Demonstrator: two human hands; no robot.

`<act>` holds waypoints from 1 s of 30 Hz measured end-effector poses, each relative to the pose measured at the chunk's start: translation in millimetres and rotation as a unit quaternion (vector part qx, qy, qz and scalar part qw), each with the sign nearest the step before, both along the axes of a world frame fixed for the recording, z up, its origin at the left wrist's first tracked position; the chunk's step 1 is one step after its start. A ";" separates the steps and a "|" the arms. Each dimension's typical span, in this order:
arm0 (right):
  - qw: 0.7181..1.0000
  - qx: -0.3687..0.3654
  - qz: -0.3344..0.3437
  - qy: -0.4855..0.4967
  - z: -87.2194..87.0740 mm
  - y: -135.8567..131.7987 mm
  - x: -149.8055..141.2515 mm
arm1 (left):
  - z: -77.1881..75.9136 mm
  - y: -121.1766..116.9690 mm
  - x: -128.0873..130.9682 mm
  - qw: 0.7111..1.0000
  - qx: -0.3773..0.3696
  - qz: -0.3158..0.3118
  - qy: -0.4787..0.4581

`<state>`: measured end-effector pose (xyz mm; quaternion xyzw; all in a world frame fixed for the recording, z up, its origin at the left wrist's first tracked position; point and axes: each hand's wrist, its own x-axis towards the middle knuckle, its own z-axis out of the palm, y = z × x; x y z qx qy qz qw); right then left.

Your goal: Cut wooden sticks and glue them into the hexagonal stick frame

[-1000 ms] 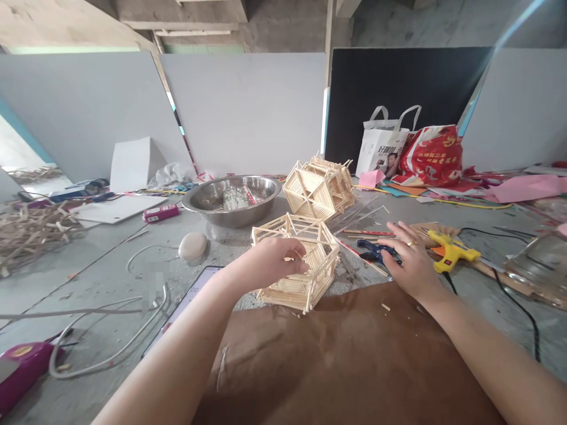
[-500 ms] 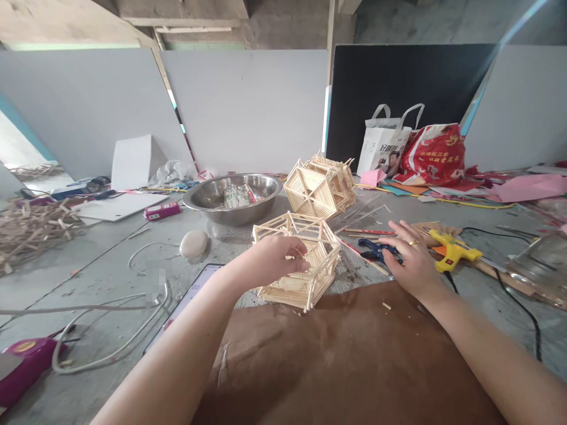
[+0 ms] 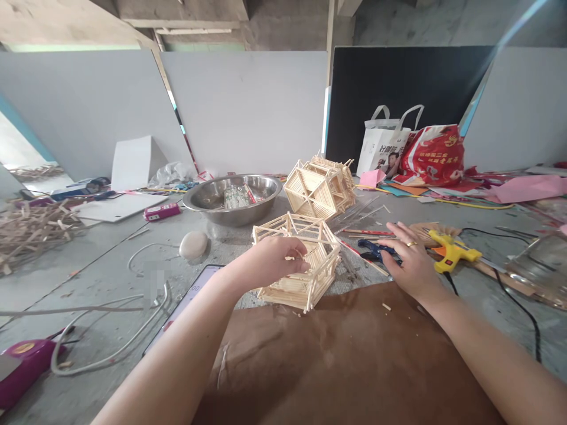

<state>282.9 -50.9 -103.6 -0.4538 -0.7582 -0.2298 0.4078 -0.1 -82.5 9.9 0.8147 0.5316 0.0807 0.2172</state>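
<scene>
Left hand (image 3: 283, 258) is resting in the open stick frame (image 3: 325, 277), right hand (image 3: 407, 260) is lying spread over the blue pliers (image 3: 370, 251)
The left thumb and fingers are standing narrow inside the frame's upper rim (whether they are pinching a stick, I cannot tell), while the right fingers are splaying wide, not closing round the pliers; the yellow glue gun (image 3: 454, 251) is lying just right of that hand, and a second stick frame (image 3: 316, 192) is sitting beyond the left grip; the step seems to be steadying the nearer frame, and the next move is probably calling for a light touch on its thin sticks
</scene>
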 end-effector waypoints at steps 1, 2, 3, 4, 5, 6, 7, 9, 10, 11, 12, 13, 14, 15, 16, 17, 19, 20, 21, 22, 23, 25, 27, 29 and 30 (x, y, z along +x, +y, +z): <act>1.000 -0.001 0.000 0.000 0.0 -0.1 -0.1 | 0.1 -0.2 0.2 1.000 0.001 0.001 0.001; 1.000 -0.001 -0.001 -0.001 0.0 -0.2 -0.1 | 0.1 -0.3 0.3 1.000 0.001 0.003 0.002; 1.000 -0.001 -0.002 -0.001 -0.1 -0.2 -0.2 | 0.1 -0.4 0.3 1.000 0.002 0.004 0.003; 1.000 0.000 -0.003 -0.001 -0.2 -0.2 -0.3 | 0.0 -0.4 0.3 1.000 0.003 0.005 0.003; 1.000 0.001 -0.005 -0.001 -0.3 -0.2 -0.5 | -0.1 -0.4 0.3 1.000 0.003 0.005 0.002; 1.000 0.000 -0.007 -0.001 -0.4 -0.1 -0.6 | -0.2 -0.4 0.2 1.000 0.004 0.003 0.002; 1.000 0.000 -0.008 0.000 -0.4 -0.1 -0.7 | -0.2 -0.4 0.1 1.000 0.005 0.002 0.002; 1.000 -0.001 -0.009 0.000 -0.6 0.0 -0.9 | -0.1 -0.4 0.0 1.000 0.004 0.001 0.003; 1.000 -0.001 -0.009 -0.002 -0.6 0.1 -0.9 | 0.0 -0.4 -0.1 1.000 0.004 0.001 0.003; 1.000 0.001 -0.009 -0.003 -0.7 0.2 -0.9 | 0.2 -0.5 -0.1 1.000 0.003 0.001 0.003; 1.000 0.002 -0.008 -0.005 -0.7 0.3 -0.8 | 0.3 -0.5 0.0 1.000 0.003 0.001 0.003; 1.000 0.003 -0.007 -0.007 -0.8 0.5 -0.8 | 0.4 -0.5 -0.1 1.000 0.003 0.000 0.003; 1.000 0.003 -0.006 -0.007 -0.9 0.6 -0.8 | 0.4 -0.6 -0.1 1.000 0.003 -0.001 0.002; 1.000 0.003 -0.005 -0.008 -1.0 0.8 -0.7 | 0.2 -0.5 -0.1 1.000 0.004 -0.002 0.001; 1.000 0.001 -0.004 -0.008 -1.0 0.9 -0.7 | 0.0 -0.5 -0.2 1.000 0.006 -0.002 0.001; 1.000 0.000 -0.004 -0.008 -1.2 1.0 -0.7 | -0.3 -0.5 -0.3 1.000 0.008 -0.002 0.000; 1.000 -0.002 -0.005 -0.008 -1.4 1.1 -0.5 | -0.8 -0.4 -0.6 1.000 0.010 -0.002 -0.001; 1.000 -0.002 -0.006 -0.008 -1.6 1.1 -0.4 | -1.0 -0.4 -0.6 1.000 0.009 -0.002 -0.001; 1.000 -0.003 -0.005 -0.009 -1.7 1.1 -0.3 | -1.1 -0.4 -0.7 1.000 0.008 -0.001 0.000; 1.000 -0.003 -0.004 -0.009 -1.8 1.1 -0.1 | -1.0 -0.4 -0.6 1.000 0.006 0.000 0.000; 1.000 -0.003 -0.003 -0.010 -1.9 1.0 0.0 | -0.9 -0.4 -0.6 1.000 0.006 0.001 0.001; 1.000 -0.004 0.000 -0.011 -2.0 0.9 0.0 | -0.5 -0.5 -0.5 1.000 0.007 0.001 0.001; 1.000 -0.005 0.000 -0.010 -1.8 0.8 0.0 | -0.3 -0.5 -0.5 1.000 0.009 -0.001 0.003; 1.000 -0.006 0.002 -0.008 -1.6 0.7 -0.1 | -0.1 -0.6 -0.5 1.000 0.009 -0.003 0.005; 1.000 -0.007 0.003 -0.006 -1.5 0.6 -0.2 | -0.1 -0.6 -0.5 1.000 0.009 -0.003 0.005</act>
